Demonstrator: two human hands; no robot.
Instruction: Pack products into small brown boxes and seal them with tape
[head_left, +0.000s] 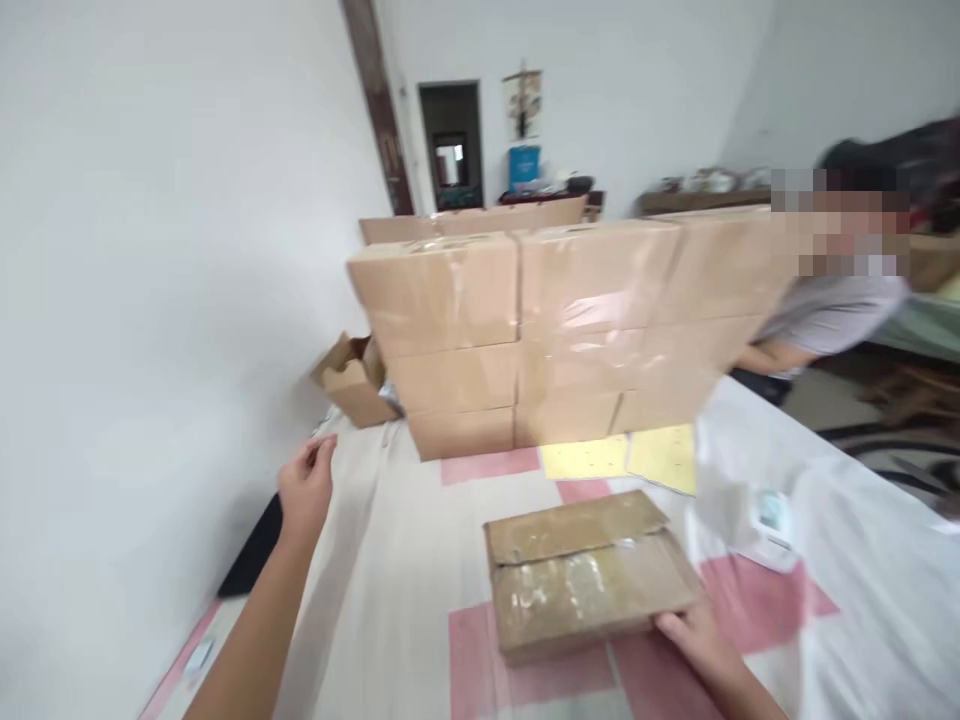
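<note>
A brown cardboard box (592, 580), closed and sealed with shiny clear tape, lies flat on the cloth-covered table in front of me. My right hand (697, 635) grips its near right corner, thumb on the front edge and the other fingers mostly hidden. Over at the table's left side, by the wall, my left hand (306, 488) is raised with its fingers curled and pressed together. I cannot make out whether anything small is between them. A black flat object (253, 550) lies beneath that forearm.
A wall of stacked, taped cardboard boxes (570, 340) stands across the table. An open carton (360, 385) is at its left. Yellow sheets (619, 457) lie before the stack, and a white device (769, 525) sits right. Another person (825, 310) is behind the right edge.
</note>
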